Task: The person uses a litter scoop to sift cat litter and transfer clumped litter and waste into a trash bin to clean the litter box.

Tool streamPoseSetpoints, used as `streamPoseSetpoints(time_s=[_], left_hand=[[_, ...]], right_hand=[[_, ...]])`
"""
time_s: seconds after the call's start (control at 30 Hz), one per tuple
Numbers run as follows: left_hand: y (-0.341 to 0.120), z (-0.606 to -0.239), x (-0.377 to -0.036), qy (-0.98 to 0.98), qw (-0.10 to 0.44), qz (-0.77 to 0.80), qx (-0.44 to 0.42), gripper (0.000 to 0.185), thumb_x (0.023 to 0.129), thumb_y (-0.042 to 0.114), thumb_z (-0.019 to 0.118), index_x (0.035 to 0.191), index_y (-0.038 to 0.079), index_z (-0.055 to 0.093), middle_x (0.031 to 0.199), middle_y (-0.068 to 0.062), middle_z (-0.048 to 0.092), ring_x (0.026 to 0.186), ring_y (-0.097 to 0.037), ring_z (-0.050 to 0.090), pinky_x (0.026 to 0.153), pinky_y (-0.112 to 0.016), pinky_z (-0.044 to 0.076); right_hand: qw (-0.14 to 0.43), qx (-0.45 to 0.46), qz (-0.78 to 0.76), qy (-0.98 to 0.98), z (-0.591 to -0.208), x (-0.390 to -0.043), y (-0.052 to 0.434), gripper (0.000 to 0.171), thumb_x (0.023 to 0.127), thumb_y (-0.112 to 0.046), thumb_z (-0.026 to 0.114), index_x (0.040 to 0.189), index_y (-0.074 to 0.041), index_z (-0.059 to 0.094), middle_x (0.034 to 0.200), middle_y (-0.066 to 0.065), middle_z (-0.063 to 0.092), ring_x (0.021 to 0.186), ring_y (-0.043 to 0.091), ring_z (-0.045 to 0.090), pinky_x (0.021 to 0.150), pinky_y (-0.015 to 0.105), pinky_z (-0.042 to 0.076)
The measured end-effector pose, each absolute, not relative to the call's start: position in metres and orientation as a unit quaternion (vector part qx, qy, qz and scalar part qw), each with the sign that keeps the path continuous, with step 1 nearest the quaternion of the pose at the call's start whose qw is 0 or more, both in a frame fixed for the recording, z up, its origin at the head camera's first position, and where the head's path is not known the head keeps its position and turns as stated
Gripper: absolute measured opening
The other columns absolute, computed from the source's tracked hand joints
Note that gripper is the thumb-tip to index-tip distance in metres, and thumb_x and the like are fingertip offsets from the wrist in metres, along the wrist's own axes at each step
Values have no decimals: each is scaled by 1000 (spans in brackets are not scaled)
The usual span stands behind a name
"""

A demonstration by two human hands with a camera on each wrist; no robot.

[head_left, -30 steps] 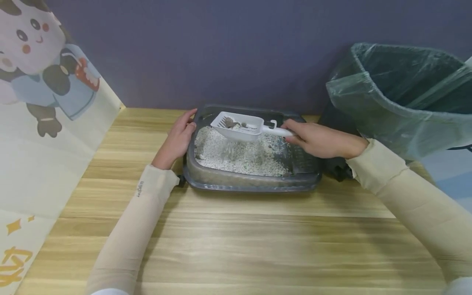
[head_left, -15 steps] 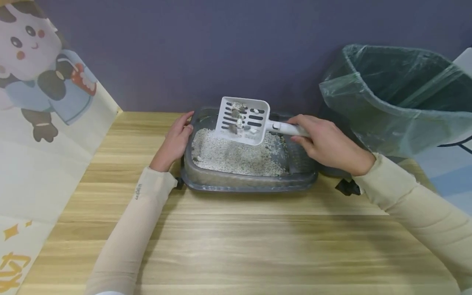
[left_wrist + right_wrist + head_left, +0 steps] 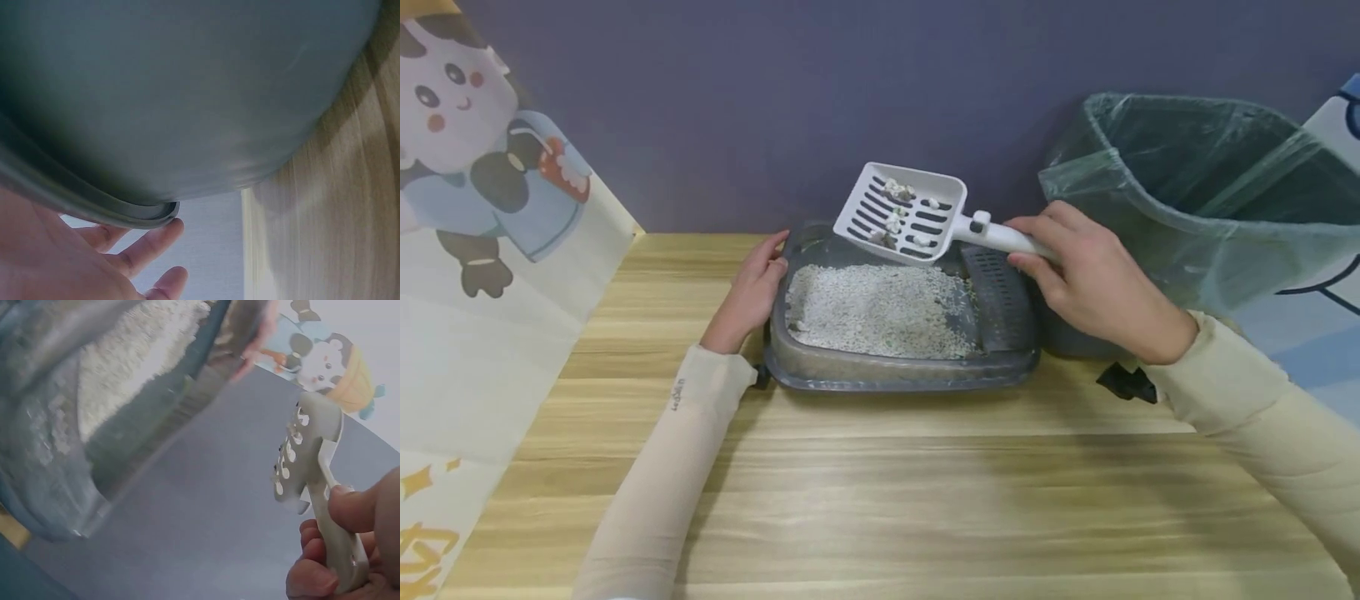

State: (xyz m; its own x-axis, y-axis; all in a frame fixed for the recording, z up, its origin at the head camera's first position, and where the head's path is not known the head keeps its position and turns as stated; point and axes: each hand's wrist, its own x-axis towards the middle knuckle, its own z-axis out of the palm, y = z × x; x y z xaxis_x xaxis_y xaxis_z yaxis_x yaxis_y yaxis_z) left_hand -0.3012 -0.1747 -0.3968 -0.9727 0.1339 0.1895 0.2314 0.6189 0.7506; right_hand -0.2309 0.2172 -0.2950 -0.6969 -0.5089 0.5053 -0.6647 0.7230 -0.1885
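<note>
My right hand (image 3: 1105,275) grips the handle of a white slotted litter scoop (image 3: 951,192), its blade raised above the back of the litter box and bearing several pale and brown clumps. The scoop's slotted blade (image 3: 312,444) appears from the side in the right wrist view, with the thumb pressed along the handle. A dark grey litter box (image 3: 880,372) stands on the table, holding pale granular litter (image 3: 880,312). At the box's left edge, my left hand (image 3: 748,287) rests with fingers extended against the rim (image 3: 112,209); part of it is hidden behind that rim in the left wrist view.
A dark bin (image 3: 1075,333) with a translucent green liner (image 3: 1150,225) stands right of the box, its mouth facing up. Behind runs a dark purple-blue wall (image 3: 775,100); a cartoon-printed panel (image 3: 460,358) borders the wooden table (image 3: 880,492) on the left.
From over the litter, the scoop has risen and moved back and slightly right, its slotted blade tilted more into view. The left hand stays at the box's rim.
</note>
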Motion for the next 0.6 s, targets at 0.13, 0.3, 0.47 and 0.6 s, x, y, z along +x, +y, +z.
streamPoseSetpoints(time_s=[0.13,0.3,0.47,0.6], left_hand=[[-175,-398,-303,-895,55,-431,-104,51,100,26,30,150,15,28,137,-19,39,121,-35,39,100,-52,29],[-176,-399,-306,-892,56,-436,-109,51,100,25,30,150,13,28,136,-21,39,120,-36,40,100,-52,29],[-180,-399,-305,-892,56,-436,-110,51,100,24,31,149,11,27,137,-22,38,120,-36,39,100,-52,29],[-184,-398,-303,-890,55,-439,-109,51,100,23,30,150,11,27,138,-22,37,121,-36,38,100,-53,28]], right_hand=[[247,327,169,-896,-274,-224,225,34,89,-8,65,123,-3,61,91,8,52,67,16,39,59,31,30],[288,316,128,-895,-247,-218,242,33,92,-8,61,123,0,60,85,10,51,62,14,33,57,27,24],[320,249,79,-911,-224,-212,267,34,97,-14,52,126,3,57,88,17,48,64,21,31,60,31,22],[357,179,75,-914,-228,-239,325,36,100,-18,46,130,-2,55,103,19,51,78,28,39,67,33,26]])
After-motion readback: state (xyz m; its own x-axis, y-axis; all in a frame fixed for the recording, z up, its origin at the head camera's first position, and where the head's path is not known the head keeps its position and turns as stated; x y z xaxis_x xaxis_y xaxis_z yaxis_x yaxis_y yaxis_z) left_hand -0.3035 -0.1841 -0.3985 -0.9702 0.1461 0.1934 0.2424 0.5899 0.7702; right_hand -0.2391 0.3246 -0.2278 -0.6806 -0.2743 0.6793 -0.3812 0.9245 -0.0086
